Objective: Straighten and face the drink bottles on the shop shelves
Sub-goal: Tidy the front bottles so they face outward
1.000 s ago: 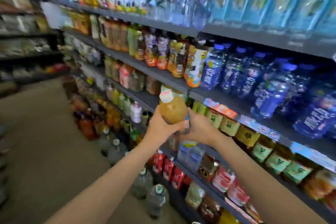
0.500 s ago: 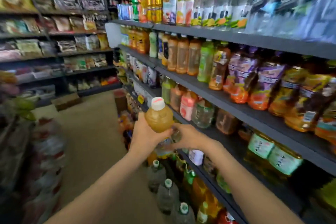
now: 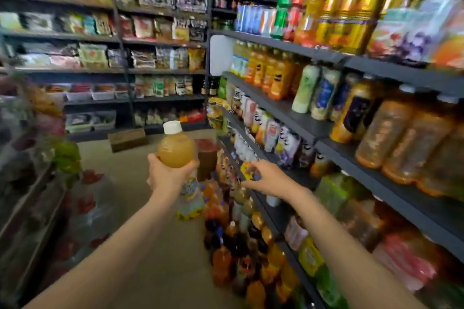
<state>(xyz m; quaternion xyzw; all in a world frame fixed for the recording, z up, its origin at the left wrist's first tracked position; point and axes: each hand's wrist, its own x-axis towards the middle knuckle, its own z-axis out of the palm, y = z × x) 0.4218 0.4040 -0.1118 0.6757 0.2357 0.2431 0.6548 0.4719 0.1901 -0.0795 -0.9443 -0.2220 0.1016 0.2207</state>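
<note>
At centre frame, the left hand [image 3: 167, 178] grips an upright amber juice bottle [image 3: 176, 149], off the shelves [image 3: 283, 109] at three o'clock. Right hand [image 3: 270, 178] reaches shelfward, fingers loosely spread, holding nothing.

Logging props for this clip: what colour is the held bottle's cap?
White, on the bottle of amber drink in the left hand; head view.

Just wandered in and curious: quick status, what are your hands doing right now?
Left hand grips amber juice bottle, upright, white cap on. Right hand empty, fingers spread, reaching toward the shelf edge. Nothing blocking between hand and shelf.
</note>
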